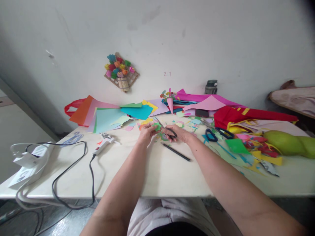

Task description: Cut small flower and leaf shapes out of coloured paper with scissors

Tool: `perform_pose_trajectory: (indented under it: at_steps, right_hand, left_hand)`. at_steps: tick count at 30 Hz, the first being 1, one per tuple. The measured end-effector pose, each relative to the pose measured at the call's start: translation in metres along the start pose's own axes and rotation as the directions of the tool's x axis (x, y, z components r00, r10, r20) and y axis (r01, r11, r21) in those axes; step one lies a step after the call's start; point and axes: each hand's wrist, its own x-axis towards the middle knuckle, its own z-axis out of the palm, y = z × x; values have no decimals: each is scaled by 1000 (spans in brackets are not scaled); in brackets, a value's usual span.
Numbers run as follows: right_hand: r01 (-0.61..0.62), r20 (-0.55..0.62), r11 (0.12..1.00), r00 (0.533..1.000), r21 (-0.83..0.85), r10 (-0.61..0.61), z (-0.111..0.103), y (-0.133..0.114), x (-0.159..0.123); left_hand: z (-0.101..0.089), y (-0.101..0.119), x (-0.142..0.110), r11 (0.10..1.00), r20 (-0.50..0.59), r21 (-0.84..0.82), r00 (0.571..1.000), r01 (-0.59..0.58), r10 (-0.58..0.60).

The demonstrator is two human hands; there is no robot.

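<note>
Between the fingers of my left hand (147, 131) is a small piece of green paper (157, 126). My right hand (178, 132) grips a pair of scissors (173, 132) by its dark handles, with the blades pointing up and left beside the green paper. Whether the blades touch the paper I cannot tell. Just below both hands a black pencil (176, 152) lies slanted on the white table (162, 180). Small coloured paper scraps (180, 124) are scattered around and behind my hands.
A hot glue gun (104, 145) and a power strip (31, 165) with trailing cables are on the left. Coloured paper sheets (108, 118) lie along the back beside a pink paper cone (170, 105). Blue-handled scissors (219, 133), red cloth (246, 116) and a green object (283, 142) sit right.
</note>
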Motion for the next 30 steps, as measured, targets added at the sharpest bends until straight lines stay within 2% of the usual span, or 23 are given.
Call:
perform_pose_trajectory:
  at_steps: [5,8,11,13,22,30]
  right_hand:
    - [-31,-40,1000,999,8,31,-1,-2,1]
    - [-34,-161,997,986,73,45,-3,-2,3]
    - [23,-293,988,956,155,23,-5,-1,5]
    - [60,-337,978,941,197,10,-5,-1,6]
    - [64,-378,960,925,272,46,7,-11,8]
    - [113,-452,955,892,275,25,11,-5,16]
  left_hand:
    - [-1,0,0,1000,-16,1,1000,9,-9]
    - [-2,0,0,1000,-27,-5,1000,11,-12]
    - [-3,0,0,1000,-21,3,999,26,-26]
    - [-3,0,0,999,-9,17,999,33,-33]
    - [1,0,-4,993,40,79,995,87,-90]
    - [0,-2,-1,993,49,46,993,109,-111]
